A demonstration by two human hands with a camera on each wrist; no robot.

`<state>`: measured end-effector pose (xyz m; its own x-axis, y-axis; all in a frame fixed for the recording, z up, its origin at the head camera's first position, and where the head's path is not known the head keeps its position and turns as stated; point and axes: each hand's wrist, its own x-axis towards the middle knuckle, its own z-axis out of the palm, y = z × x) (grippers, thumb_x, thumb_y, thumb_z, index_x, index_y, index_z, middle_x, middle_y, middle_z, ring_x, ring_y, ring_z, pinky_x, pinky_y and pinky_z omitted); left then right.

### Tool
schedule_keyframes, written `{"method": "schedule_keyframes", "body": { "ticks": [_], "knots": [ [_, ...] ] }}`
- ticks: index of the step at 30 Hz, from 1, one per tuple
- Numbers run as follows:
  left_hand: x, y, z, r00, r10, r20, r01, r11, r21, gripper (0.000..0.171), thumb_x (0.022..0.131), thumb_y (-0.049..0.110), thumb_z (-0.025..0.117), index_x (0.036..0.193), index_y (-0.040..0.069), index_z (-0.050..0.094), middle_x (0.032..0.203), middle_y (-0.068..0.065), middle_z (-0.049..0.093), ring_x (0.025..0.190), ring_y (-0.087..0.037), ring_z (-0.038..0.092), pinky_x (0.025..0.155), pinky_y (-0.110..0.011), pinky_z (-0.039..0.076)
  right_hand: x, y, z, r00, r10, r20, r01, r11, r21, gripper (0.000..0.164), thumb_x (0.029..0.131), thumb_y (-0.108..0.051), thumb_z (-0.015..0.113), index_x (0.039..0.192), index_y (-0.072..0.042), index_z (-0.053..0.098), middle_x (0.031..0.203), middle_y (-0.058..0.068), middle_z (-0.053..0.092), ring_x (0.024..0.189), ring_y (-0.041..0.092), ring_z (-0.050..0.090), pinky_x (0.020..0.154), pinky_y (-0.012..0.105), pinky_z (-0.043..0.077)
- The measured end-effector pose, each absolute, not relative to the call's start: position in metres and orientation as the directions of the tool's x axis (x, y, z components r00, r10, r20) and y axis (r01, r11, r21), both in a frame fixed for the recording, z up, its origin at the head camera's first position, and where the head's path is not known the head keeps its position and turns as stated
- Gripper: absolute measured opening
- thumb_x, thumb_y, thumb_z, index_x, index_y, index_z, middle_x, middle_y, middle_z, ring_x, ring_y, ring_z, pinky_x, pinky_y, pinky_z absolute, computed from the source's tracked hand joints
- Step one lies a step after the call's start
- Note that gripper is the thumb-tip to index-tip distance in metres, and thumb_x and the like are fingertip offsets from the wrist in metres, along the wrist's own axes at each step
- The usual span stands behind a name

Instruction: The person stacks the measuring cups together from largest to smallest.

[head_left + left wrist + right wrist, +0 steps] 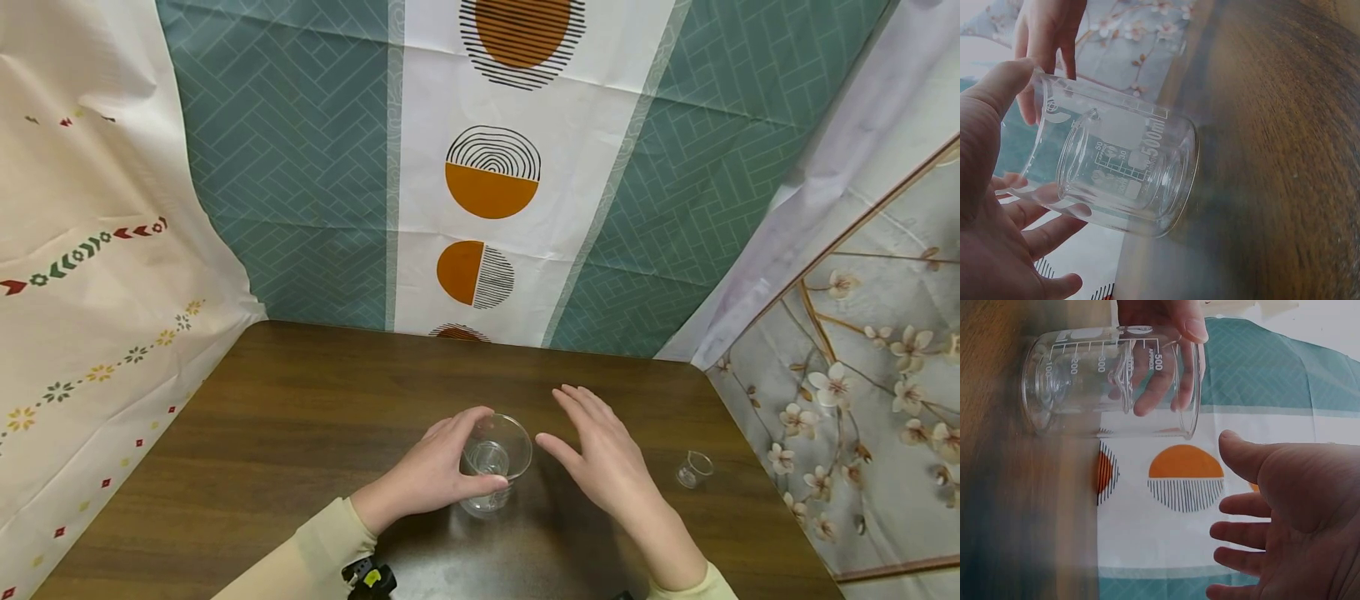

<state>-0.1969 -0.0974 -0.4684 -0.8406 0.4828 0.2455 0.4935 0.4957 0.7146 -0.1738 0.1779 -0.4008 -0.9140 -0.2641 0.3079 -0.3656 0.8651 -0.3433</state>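
A clear glass beaker [517,446] marked 500 ml is upright at the middle of the wooden table, near the front. My left hand [431,467] grips it by the upper wall from the left, thumb on the near side and fingers on the far side. Inside it sits a smaller glass beaker [1116,156] with markings up to 50. To the right of the large beaker is my right hand [603,454], fingers extended and thumb apart, touching nothing. In the right wrist view this hand [1297,506] stands clearly away from the rim.
A tiny glass beaker [693,469] stands on the right part of the table [300,417]. Patterned cloths hang behind the table and along both sides, including a teal and white one [300,167] at the back.
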Motion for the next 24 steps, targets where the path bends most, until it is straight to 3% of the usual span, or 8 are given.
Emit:
{"method": "schedule_keyframes", "body": {
  "ticks": [24],
  "knots": [
    [-0.196,-0.098,-0.470,-0.844,0.477,0.244,0.488,0.493,0.720,0.093,0.088,0.064,0.087,0.159,0.017,0.048,0.147,0.002,0.063,0.137,-0.029,0.056,0.114,-0.061,0.045,-0.170,0.204,-0.403,-0.944,-0.187,0.270,-0.282,0.885,-0.372,0.072,0.103,-0.042,0.080,0.162,-0.009,0.054,0.168,0.019,0.048,0.160,0.044,0.033,0.121,0.072,0.033]
  ]
}}
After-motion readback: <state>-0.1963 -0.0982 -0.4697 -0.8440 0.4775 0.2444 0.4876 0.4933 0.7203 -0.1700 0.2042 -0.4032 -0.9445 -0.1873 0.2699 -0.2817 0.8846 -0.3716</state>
